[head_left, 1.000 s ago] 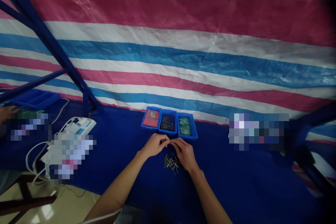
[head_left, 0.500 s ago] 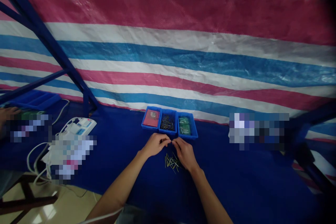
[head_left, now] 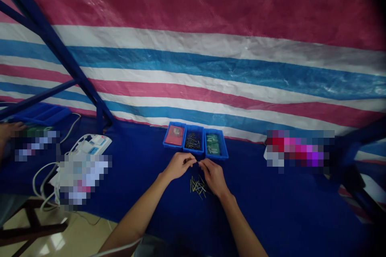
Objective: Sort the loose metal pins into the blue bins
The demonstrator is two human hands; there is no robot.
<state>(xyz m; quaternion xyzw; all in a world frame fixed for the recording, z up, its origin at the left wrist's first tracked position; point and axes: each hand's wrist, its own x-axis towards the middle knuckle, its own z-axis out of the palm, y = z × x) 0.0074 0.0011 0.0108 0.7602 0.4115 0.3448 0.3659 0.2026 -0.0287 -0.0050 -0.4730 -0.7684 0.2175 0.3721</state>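
Observation:
Just in front of the blue bins, my left hand point(head_left: 180, 164) is closed in a pinch, its fingertips pointing right. My right hand point(head_left: 213, 174) pinches too, with its fingertips almost meeting the left ones. Whatever lies between the fingertips is too small to make out. On the blue table below them is a loose pile of long, thin, brassy screws or nails point(head_left: 198, 187), close to the right wrist.
Three joined blue bins hold a red piece point(head_left: 174, 135), dark screws point(head_left: 193, 141) and green-and-silver parts point(head_left: 212, 144). To the left are a white power strip point(head_left: 98, 144) with cables, a blue frame post point(head_left: 57, 54) and another person's hand point(head_left: 12, 129). Blurred items point(head_left: 295, 148) stand right.
Both hands keep the same pinch at nearly the same spot. The view has shifted very slightly; the pile and bins look unchanged.

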